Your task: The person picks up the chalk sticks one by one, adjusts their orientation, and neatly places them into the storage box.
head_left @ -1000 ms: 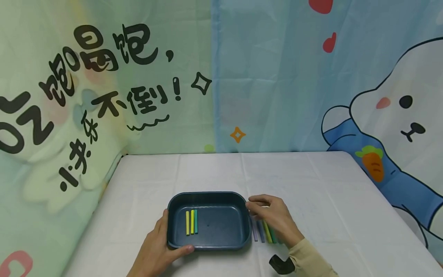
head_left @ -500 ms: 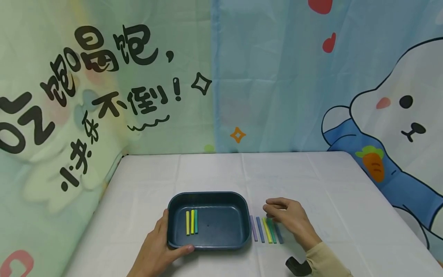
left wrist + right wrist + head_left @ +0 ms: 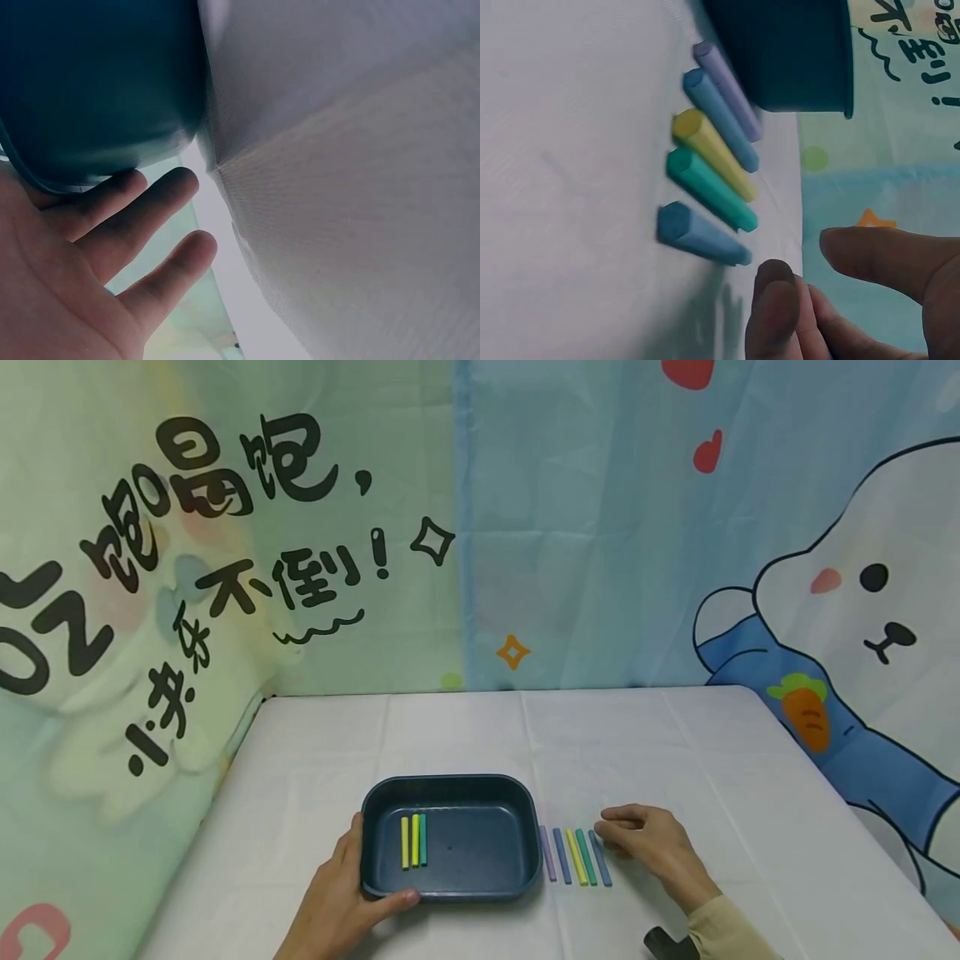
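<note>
A dark blue rectangular tray (image 3: 480, 860) stands on the white table. My left hand (image 3: 337, 889) holds its near left corner, thumb on the front rim and fingers along the left wall. Inside, two yellow sticks (image 3: 405, 843) and a teal stick (image 3: 423, 841) lie side by side. Right of the tray is a row of chalk-like sticks: purple (image 3: 727, 90), blue (image 3: 720, 120), yellow (image 3: 714, 154), green (image 3: 711, 187) and a second blue stick (image 3: 703, 234). My right hand (image 3: 656, 847) hovers just beside that last blue stick, its thumb and fingers apart, nothing between them.
A white cloth (image 3: 420, 731) covers the table. Behind it hangs a printed curtain (image 3: 585, 568) with a cartoon bear on the right, and more printed fabric (image 3: 112, 735) runs along the left side. A black band (image 3: 667, 943) sits at my right wrist.
My right hand has moved right and slightly nearer, from the tray's right rim past the row of sticks, uncovering them. The left hand and tray have stayed put.
</note>
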{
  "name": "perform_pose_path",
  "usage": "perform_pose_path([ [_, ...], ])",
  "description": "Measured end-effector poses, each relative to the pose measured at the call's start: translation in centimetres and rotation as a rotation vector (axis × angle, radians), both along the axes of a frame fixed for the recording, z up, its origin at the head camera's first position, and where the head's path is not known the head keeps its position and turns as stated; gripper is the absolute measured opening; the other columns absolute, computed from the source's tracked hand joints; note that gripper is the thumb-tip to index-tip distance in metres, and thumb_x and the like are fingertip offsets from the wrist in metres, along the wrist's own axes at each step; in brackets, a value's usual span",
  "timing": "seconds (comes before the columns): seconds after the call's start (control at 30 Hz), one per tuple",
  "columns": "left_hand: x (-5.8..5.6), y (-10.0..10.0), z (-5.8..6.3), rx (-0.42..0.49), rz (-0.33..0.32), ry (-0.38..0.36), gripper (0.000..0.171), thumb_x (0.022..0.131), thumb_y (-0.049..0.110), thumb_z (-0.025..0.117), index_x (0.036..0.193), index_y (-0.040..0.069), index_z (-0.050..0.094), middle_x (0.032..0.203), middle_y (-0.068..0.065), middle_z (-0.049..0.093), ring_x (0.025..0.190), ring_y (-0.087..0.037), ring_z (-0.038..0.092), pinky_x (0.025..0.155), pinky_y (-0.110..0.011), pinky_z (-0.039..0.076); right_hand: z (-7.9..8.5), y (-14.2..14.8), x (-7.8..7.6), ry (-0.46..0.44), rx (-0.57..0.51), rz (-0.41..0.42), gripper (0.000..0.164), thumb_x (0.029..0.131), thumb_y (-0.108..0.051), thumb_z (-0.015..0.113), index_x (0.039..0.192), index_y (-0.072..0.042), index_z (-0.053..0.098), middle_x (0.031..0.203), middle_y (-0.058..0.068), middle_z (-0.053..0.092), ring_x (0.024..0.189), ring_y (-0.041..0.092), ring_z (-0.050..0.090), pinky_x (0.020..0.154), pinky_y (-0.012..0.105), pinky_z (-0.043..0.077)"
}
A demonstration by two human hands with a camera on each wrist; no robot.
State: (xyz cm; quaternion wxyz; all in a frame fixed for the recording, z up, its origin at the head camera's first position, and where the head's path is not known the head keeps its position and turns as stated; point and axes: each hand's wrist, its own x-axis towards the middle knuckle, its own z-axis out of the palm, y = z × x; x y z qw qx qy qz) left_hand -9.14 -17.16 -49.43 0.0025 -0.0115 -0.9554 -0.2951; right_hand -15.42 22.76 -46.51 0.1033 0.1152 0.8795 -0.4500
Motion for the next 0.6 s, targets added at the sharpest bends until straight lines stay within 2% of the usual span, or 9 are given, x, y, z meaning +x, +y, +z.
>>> perform_pose_path([
  [0.3,-0.03,-0.17,-0.1,0.003,-0.009,0.004,0.133,0.07,0.079,0.074,0.161,-0.001,0.016,0.154,-0.02,0.041,0.127,-0.038,0.054,0.101,-0.053,0.048,-0.62,0.01,0.16,-0.018,0.09,0.051,0.045,0.088,-0.034,0.077,0.117,0.001,0.071,0.104,0.01,0.074,0.09,0.019,0.066,0.083,0.044,0.054],
  [0.5,0.01,-0.29,-0.06,0.004,-0.014,0.019,0.133,0.07,0.078,0.075,0.16,-0.001,0.017,0.153,-0.02,0.042,0.126,-0.039,0.055,0.101,-0.053,0.048,-0.87,-0.29,0.1,-0.017,0.084,0.063,0.039,0.086,-0.025,0.078,0.115,0.001,0.072,0.098,0.006,0.074,0.087,0.017,0.066,0.078,0.039,0.055],
  [0.6,-0.01,-0.26,-0.03,0.001,-0.011,0.016,0.133,0.07,0.079,0.074,0.16,-0.001,0.017,0.153,-0.02,0.043,0.125,-0.038,0.055,0.101,-0.053,0.048,-1.0,-0.41,0.01,-0.015,0.107,0.076,0.038,0.084,-0.022,0.078,0.113,0.001,0.072,0.094,0.003,0.074,0.087,0.017,0.065,0.081,0.041,0.054],
])
